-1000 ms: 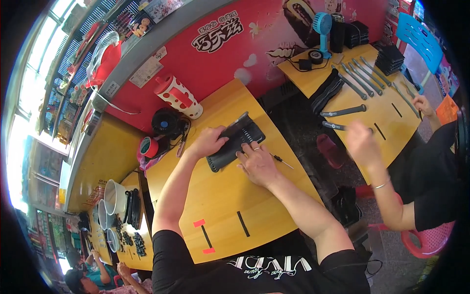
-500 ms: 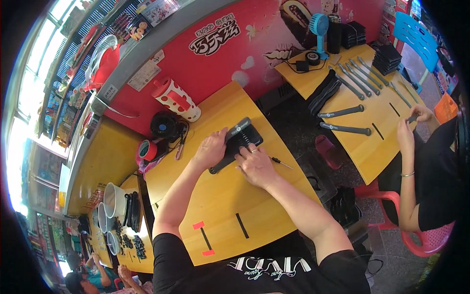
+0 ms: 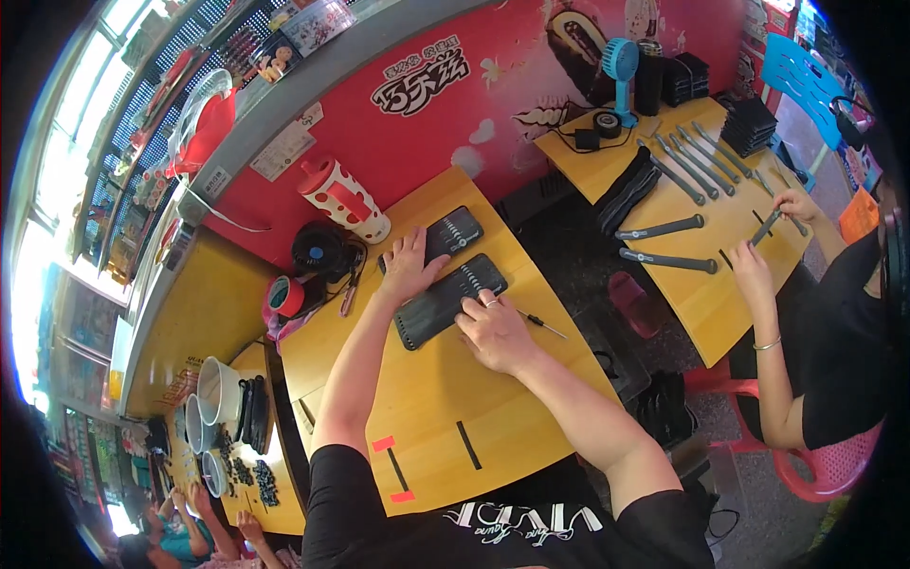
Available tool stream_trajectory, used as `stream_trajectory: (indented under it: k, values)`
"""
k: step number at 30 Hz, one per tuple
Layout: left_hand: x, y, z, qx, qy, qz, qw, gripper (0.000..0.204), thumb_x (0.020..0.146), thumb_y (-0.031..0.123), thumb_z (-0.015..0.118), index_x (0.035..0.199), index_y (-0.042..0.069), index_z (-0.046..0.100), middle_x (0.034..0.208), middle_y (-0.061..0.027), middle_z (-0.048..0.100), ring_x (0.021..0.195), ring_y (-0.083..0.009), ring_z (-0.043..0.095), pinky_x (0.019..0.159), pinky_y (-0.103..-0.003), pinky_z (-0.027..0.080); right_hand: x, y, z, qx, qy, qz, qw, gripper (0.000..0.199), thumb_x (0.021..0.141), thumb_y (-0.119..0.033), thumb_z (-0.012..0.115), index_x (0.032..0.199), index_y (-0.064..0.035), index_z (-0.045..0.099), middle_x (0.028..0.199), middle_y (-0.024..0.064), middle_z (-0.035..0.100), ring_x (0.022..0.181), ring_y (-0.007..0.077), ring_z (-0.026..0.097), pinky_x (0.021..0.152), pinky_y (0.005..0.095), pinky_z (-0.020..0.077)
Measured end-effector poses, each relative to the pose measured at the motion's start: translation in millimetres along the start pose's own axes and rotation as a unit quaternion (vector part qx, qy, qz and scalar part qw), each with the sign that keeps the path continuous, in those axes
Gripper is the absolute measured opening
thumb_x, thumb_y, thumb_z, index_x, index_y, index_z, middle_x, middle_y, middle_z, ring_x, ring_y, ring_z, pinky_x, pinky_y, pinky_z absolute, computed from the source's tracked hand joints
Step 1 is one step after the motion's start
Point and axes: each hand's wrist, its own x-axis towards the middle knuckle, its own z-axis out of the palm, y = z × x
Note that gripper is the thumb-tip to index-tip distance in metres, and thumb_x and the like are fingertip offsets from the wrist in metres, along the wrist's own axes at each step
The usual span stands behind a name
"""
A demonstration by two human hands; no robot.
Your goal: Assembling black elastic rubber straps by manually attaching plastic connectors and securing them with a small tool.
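Two flat black rectangular pouches with light printed marks lie side by side on my wooden table. On the far pouch (image 3: 457, 230), my left hand (image 3: 409, 266) rests with its fingers spread. The near pouch (image 3: 427, 318) has a row of small round marks along its left end. At its right edge, the bent fingers of my right hand (image 3: 495, 327) hold it down against the table. A thin screwdriver with a black handle (image 3: 536, 321) lies just right of that hand.
A spotted tumbler (image 3: 349, 204), a black fan (image 3: 318, 247) and red tape (image 3: 283, 295) stand along the table's left side. Black strips (image 3: 469, 446) mark its front. At right, a co-worker's hands (image 3: 758, 266) hold a grey strap over a table with more straps (image 3: 668, 266).
The far pouch, earlier raised over the near one, now lies flat beyond it. My left hand has moved back and spread out on it. The co-worker's hands have shifted with a strap.
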Motion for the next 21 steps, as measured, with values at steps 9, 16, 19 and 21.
stream_trajectory:
  k: [9,16,19,21]
  values:
    - [-77.3,41.3,-50.5,-0.040,0.087,0.143,0.985,0.047,0.084,0.025,0.068,0.120,-0.001,0.057,0.121,-0.0154,0.057,0.113,-0.0322,0.051,0.088,-0.045,0.039,1.4,-1.2,0.2,0.021,0.041,-0.013,0.999,0.007,0.077,-0.012,0.064,0.082,-0.0065,0.065,0.096,0.0078,0.057,0.100,0.0297,0.052,0.080,0.0422,0.0438]
    - [-52.1,3.6,-37.1,-0.076,0.059,0.042,0.994,0.047,0.082,0.029,0.070,0.119,0.002,0.060,0.124,-0.0160,0.058,0.112,-0.0324,0.052,0.089,-0.045,0.040,1.4,-1.4,-1.5,0.034,0.029,-0.025,0.999,0.012,0.077,-0.016,0.068,0.083,-0.0062,0.065,0.097,0.0077,0.057,0.100,0.0297,0.052,0.081,0.0429,0.0442]
    - [-18.6,-0.5,-30.6,-0.007,0.061,0.039,0.997,0.056,0.080,0.038,0.070,0.124,0.004,0.058,0.125,-0.0164,0.057,0.115,-0.0343,0.051,0.094,-0.048,0.038,-0.1,0.1,-0.1,0.042,0.022,-0.031,0.998,0.011,0.077,-0.015,0.068,0.083,-0.0060,0.066,0.100,0.0078,0.058,0.101,0.0299,0.052,0.081,0.0436,0.0445]
    - [-3.8,-4.5,-25.9,0.022,0.038,0.042,0.998,0.062,0.080,0.043,0.070,0.127,0.005,0.056,0.126,-0.0166,0.057,0.116,-0.0360,0.050,0.099,-0.050,0.036,-1.2,0.7,0.9,0.048,0.028,-0.033,0.998,0.011,0.077,-0.015,0.068,0.083,-0.0058,0.066,0.102,0.0079,0.059,0.101,0.0301,0.052,0.081,0.0440,0.0446]
